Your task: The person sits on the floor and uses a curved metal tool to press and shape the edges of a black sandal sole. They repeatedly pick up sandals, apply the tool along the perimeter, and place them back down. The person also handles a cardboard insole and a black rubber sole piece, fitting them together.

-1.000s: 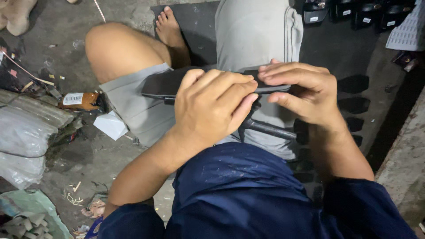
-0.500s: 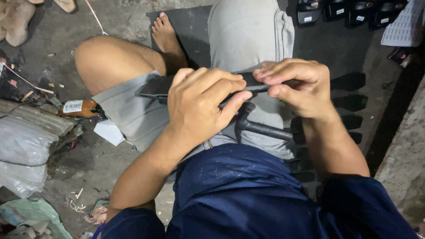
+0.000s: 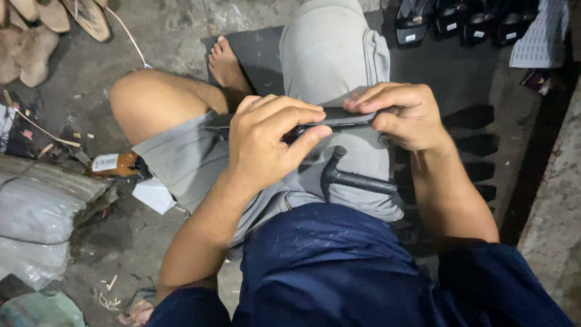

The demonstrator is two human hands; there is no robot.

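A flat black sole-shaped piece (image 3: 339, 117) lies across my lap, gripped from both ends. My left hand (image 3: 266, 140) curls over its left part, thumb pressed under the edge. My right hand (image 3: 404, 116) pinches its right end with fingers on top and thumb below. A black hammer (image 3: 351, 178) rests on my right thigh just under the piece, head to the left. I sit on the ground in grey shorts and a dark blue shirt, my left leg bent with the bare foot (image 3: 225, 65) on a dark mat (image 3: 257, 54).
A small brown bottle with a white label (image 3: 115, 165) lies on the concrete floor at left beside clear plastic bags (image 3: 36, 218). Tan sandal pieces (image 3: 36, 30) sit top left. Several black shoe parts (image 3: 454, 24) line the top right. More black cut soles (image 3: 475, 142) lie on the right.
Both hands have stayed on the black piece, working along its edge. The view has shifted so that the hammer on my thigh shows more fully.
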